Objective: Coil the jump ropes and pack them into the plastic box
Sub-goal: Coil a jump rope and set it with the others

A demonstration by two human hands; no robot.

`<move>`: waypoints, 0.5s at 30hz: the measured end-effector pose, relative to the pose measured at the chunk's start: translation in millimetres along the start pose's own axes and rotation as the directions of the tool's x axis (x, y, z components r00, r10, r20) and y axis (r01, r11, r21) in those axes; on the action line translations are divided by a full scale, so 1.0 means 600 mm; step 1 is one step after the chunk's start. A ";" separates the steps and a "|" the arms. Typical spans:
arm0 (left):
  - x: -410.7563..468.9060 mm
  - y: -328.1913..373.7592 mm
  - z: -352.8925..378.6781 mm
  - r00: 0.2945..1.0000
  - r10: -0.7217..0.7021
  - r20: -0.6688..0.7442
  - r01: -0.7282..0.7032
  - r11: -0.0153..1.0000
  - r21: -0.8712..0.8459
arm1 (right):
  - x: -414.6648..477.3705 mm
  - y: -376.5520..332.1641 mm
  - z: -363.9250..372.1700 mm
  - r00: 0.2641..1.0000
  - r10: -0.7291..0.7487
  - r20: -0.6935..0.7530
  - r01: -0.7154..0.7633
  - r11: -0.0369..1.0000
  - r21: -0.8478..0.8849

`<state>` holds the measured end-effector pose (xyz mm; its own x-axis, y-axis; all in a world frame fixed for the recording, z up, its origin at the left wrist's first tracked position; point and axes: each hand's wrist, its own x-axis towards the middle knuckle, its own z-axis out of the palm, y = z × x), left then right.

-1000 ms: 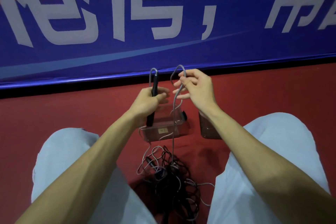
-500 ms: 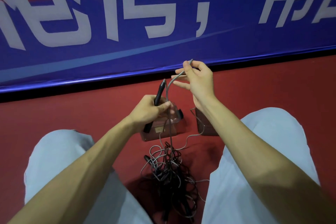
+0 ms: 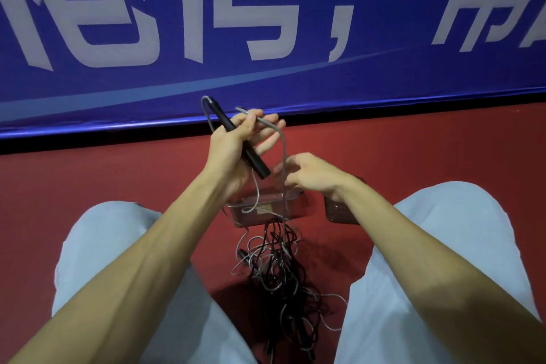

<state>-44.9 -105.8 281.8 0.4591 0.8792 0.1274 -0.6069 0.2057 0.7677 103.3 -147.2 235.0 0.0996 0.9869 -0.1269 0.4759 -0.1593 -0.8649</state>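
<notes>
Centre frame, mid-coil: the left hand (image 3: 230, 151) grips a black cylindrical jump-rope handle (image 3: 255, 161), with its thin grey cord (image 3: 283, 145) looped over the hand. The right hand (image 3: 310, 176) is blurred beside the cord, so its grip is unclear. The next move likely needs slack from the tangled rope pile (image 3: 277, 275) below the clear plastic box (image 3: 266, 211).

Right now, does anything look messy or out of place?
Yes: the jump ropes on the red floor between the knees lie in one tangled heap, black and grey cords crossing. The grey cord from the black handle in the left hand runs down into it.
</notes>
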 end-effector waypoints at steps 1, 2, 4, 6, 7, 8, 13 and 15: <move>-0.001 0.007 0.001 1.000 0.008 0.010 -0.008 0.998 -0.059 | 0.001 0.003 0.003 0.999 -0.007 0.039 0.009 0.998 -0.056; -0.001 0.015 0.001 1.000 0.019 0.019 -0.017 0.992 -0.127 | 0.000 0.004 0.007 0.997 -0.021 0.070 0.028 0.994 -0.103; 0.003 0.033 -0.004 0.999 0.049 0.018 -0.043 0.965 -0.260 | 0.001 0.005 0.013 0.997 -0.062 0.055 0.070 0.986 -0.152; 0.009 0.047 -0.014 0.996 0.083 -0.015 -0.084 0.947 -0.312 | 0.000 0.003 0.018 0.997 -0.076 0.001 0.076 0.995 -0.063; 0.012 0.050 -0.019 0.995 0.095 -0.035 -0.101 0.945 -0.310 | 0.001 0.003 0.019 0.997 -0.072 -0.033 0.072 0.997 -0.005; 0.014 0.050 -0.023 0.994 0.101 -0.050 -0.112 0.946 -0.303 | 0.002 0.002 0.018 0.995 -0.074 -0.070 0.077 0.996 0.043; 0.018 0.041 -0.026 0.990 0.100 -0.099 -0.123 0.958 -0.259 | 0.003 0.005 0.003 0.979 -0.120 -0.165 0.104 0.989 -0.102; 0.021 0.040 -0.028 0.987 0.106 -0.124 -0.135 0.956 -0.259 | -0.002 0.006 -0.008 0.980 -0.148 -0.134 0.091 0.928 -0.360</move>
<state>-64.7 -82.4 291.0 0.3080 0.9425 0.1293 -0.8106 0.1889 0.5542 108.8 -149.0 234.4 0.1439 0.9872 0.0686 0.7658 -0.0671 -0.6396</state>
